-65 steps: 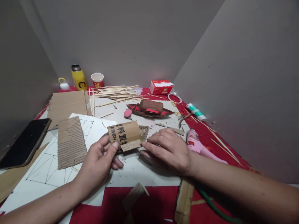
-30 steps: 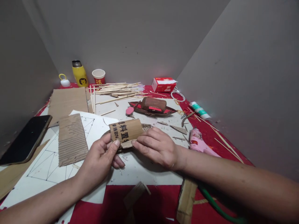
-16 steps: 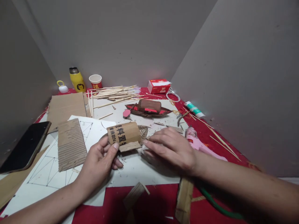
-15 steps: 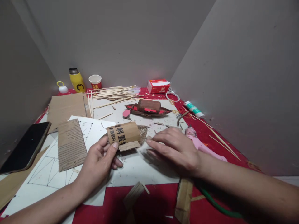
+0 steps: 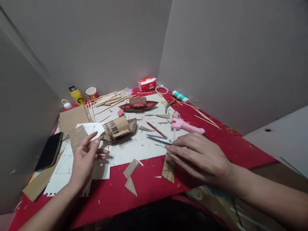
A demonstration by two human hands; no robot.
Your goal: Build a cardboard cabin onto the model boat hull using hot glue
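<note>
Phone [image 5: 49, 151], yellow bottle [image 5: 76, 95], glue gun [image 5: 185, 124], sticks [image 5: 109, 97].

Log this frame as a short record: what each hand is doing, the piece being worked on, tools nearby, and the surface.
left hand: open, fingertips by the printed cardboard roll, contact unclear
right hand: lying over the scissors' handles; scissors blades point left
nearby tools: pink glue gun, bamboo sticks
other: black phone, finished model boat
surface: red tablecloth

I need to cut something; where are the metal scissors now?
The metal scissors lie on the white sheet, at the right hand's fingers, just before the pink glue gun.
</note>
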